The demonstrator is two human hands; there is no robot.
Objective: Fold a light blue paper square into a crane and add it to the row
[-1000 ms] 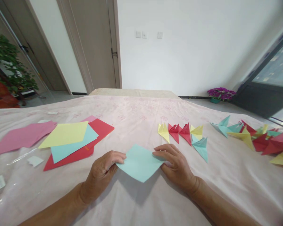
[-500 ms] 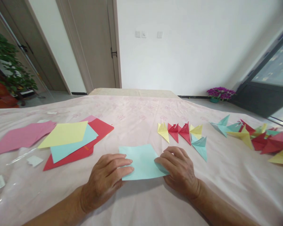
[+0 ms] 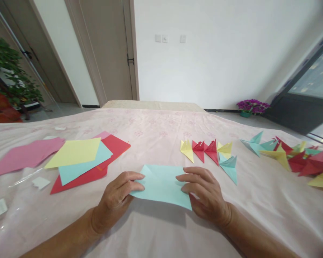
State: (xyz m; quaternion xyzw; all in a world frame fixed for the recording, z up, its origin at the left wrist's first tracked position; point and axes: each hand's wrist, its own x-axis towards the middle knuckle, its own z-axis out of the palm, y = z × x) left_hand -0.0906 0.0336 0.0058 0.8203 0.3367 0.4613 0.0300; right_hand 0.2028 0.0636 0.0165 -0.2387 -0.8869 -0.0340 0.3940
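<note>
A light blue sheet of paper (image 3: 161, 184) is held between my two hands, its near edge lifted a little off the cloth and casting a shadow. My left hand (image 3: 118, 193) grips its left side, fingers on top and the thumb hidden beneath. On the right side, my right hand (image 3: 206, 191) has its fingers bent over the top face, with the thumb under the near right corner. Just beyond my right hand lie several small folded paper cranes, among them a yellow one (image 3: 187, 150), a red one (image 3: 211, 152) and a light blue one (image 3: 230, 168).
To the left lie loose sheets: pink (image 3: 27, 156), yellow (image 3: 74, 153), light blue (image 3: 82, 170) and red (image 3: 117, 147). More folded cranes (image 3: 298, 161) are heaped at the far right. White scraps (image 3: 41, 183) rest on the pale pink tablecloth (image 3: 150, 139).
The blue sheet's near edge has risen off the cloth and its left corner has shifted left. My left hand has moved slightly left; my right fingers now spread over the sheet.
</note>
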